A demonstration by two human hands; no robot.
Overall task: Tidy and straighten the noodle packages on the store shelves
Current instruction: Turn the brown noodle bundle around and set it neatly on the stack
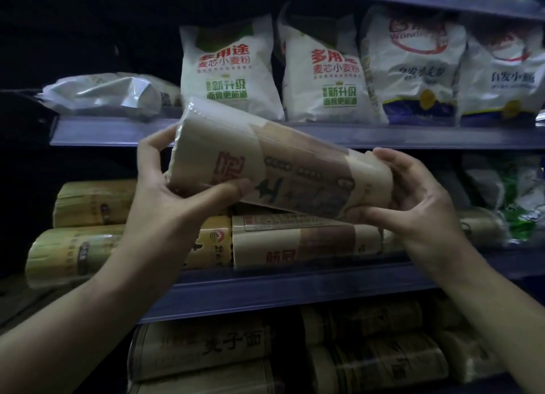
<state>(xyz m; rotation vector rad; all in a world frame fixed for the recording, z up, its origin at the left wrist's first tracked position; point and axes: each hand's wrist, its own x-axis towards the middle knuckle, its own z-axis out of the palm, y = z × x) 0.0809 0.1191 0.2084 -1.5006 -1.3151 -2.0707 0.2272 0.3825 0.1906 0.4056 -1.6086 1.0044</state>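
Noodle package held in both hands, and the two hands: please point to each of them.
noodle package [283, 169], head view, middle of its paper label.
left hand [174, 193], head view, palm below the package's left end.
right hand [413, 196], head view, palm at the package's right end.

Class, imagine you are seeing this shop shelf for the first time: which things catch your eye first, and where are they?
First, the noodle package held in mid-air at the centre, tilted, with the left hand gripping one end and the right hand the other. Next, the bright white flour bags standing upright on the shelf above. Below the held pack, more noodle bundles lie stacked on their sides.
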